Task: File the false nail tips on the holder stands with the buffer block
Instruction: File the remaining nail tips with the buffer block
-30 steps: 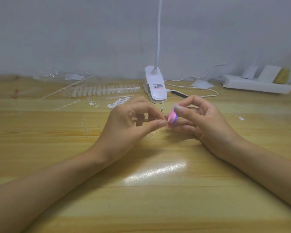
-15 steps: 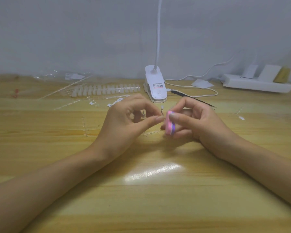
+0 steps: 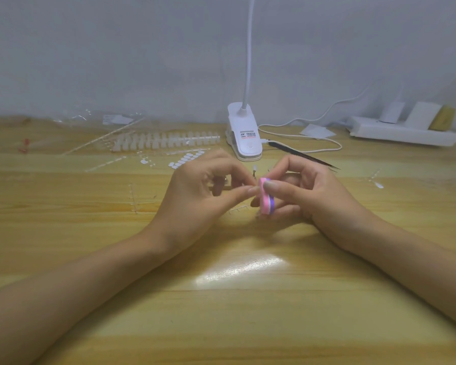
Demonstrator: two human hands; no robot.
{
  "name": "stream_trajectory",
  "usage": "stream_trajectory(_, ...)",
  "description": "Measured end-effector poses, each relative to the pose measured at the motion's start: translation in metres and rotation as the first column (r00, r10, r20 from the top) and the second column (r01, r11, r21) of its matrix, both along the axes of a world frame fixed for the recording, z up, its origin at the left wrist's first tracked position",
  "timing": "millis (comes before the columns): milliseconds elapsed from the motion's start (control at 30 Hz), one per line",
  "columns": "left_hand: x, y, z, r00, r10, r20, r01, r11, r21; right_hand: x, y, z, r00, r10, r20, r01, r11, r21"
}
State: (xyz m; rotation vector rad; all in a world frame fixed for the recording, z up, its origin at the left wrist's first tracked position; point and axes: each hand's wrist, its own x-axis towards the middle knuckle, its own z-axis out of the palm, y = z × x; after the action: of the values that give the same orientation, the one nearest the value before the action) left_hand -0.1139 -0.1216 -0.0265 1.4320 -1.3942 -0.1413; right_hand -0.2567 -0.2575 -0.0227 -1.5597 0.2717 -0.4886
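Lamp base [image 3: 244, 135] just behind hands [image 3: 261, 196]

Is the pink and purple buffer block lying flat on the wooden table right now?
No, the pink and purple buffer block is held upright in the right hand, raised off the wooden table.

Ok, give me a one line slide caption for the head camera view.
Right hand holds a pink buffer block against something small pinched in the left hand over a wooden desk.
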Motion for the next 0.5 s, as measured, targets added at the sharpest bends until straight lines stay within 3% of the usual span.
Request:
stream_trajectory(100, -0.0036, -0.0002, -0.0005, 0.998, -0.061, 0.031, 0.06, 0.998, 0.01, 0.0002, -0.0029, -0.0007, 0.997, -0.072, 0.02, 0.071, 0.997, 0.038)
stream_trajectory(200, 0.0001, -0.0012, 0.0009, 0.998, 0.017, -0.053, -0.017, 1.0, -0.005, -0.0005, -0.0026, 0.0001, 1.0, 0.003, 0.019, -0.003, 0.999, 0.036)
stream_trajectory(333, -0.0066, -0.0003, 0.0012, 0.996, -0.085, 0.039, 0.084, 0.996, 0.011, -0.0005, -0.0038, -0.0015, 0.998, -0.046, 0.031, 0.045, 0.998, 0.031)
stream_trajectory(433, -0.0017, -0.0001, 0.0021, 1.0, 0.002, -0.031, -0.002, 1.0, -0.016, -0.0002, -0.0027, -0.0013, 1.0, -0.006, 0.029, 0.005, 1.0, 0.029)
stream_trajectory(500, -0.0049, 0.0011, 0.0029, 0.998, -0.042, 0.041, 0.042, 0.999, 0.004, -0.0009, -0.0018, -0.0016, 1.0, -0.004, 0.025, 0.004, 1.0, 0.015)
